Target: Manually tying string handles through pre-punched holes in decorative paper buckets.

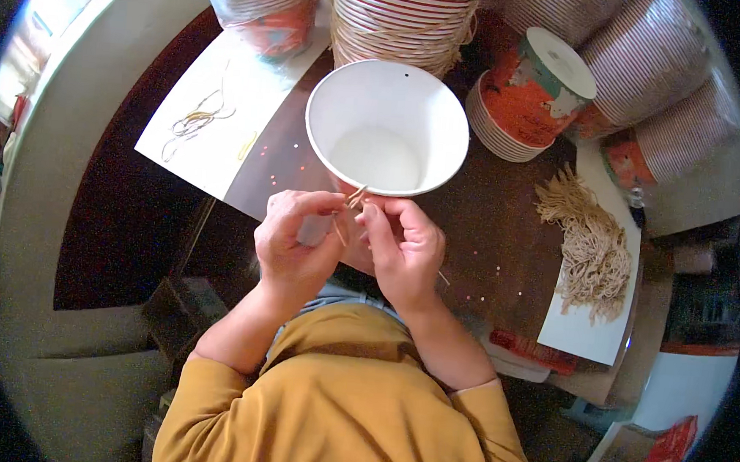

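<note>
A large paper bucket [387, 135] with a white inside stands on the brown table just in front of me. A small dark hole shows in its far wall near the rim. At the near rim, my left hand [298, 237] and my right hand [407, 248] are both closed on a thin tan cord [356, 198]. Its loops or a knot show between my fingertips, touching the bucket's edge. One strand hangs below the left fingertips, and a thin end sticks out beneath my right hand. My fingers partly hide the bucket's outer wall and how the cord passes through.
Behind stands a stack of nested buckets [403, 30] with cords hanging round it. Upturned printed buckets [535, 93] and plastic-wrapped stacks [647, 57] fill the right back. A tan cord bundle [593, 249] lies at right; loose cord pieces [197, 120] lie on a white sheet [227, 74].
</note>
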Tool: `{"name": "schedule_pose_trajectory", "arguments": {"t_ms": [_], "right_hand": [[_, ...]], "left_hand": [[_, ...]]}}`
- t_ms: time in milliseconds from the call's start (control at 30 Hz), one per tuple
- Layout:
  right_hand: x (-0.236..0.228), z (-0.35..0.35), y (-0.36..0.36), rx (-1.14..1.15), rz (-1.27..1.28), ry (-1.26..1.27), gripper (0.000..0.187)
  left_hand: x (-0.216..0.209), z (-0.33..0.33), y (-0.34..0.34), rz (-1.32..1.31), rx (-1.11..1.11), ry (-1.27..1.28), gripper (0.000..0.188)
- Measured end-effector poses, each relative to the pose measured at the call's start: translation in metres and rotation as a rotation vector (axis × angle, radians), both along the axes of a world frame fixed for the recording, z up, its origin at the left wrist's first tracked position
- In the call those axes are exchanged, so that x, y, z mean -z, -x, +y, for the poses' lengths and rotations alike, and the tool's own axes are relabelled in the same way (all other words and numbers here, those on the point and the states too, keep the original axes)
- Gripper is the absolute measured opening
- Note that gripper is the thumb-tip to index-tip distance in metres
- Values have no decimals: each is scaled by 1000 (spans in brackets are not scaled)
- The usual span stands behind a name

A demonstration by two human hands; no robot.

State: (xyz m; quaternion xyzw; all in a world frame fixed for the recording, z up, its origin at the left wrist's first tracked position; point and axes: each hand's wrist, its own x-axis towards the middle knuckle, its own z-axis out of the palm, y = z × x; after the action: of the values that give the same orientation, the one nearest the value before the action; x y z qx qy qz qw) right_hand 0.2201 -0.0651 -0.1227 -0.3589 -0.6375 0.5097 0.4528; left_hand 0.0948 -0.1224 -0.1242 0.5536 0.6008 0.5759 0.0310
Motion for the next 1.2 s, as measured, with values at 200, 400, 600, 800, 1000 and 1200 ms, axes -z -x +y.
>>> {"name": "schedule_pose_trajectory", "arguments": {"t_ms": [200,400,600,800,1000,1200], "right_hand": [[9,1,6,98,-202,-467,12],[9,2,11,-86,78,23,13],[-4,-5,8,-246,370,404,17],[-6,2,4,-330,525,680,15],[-9,3,4,-364,477,658,15],[-11,-2,4,-202,342,435,17]], "left_hand": [[2,1,-5,-203,29,45,14],[-1,-3,-5,-601,144,77,17],[0,-4,-5,-679,179,10,19],[5,-5,-7,-503,132,10,10],[6,-7,-3,-129,98,-35,17],[3,-3,-3,-735,335,7,39]]}}
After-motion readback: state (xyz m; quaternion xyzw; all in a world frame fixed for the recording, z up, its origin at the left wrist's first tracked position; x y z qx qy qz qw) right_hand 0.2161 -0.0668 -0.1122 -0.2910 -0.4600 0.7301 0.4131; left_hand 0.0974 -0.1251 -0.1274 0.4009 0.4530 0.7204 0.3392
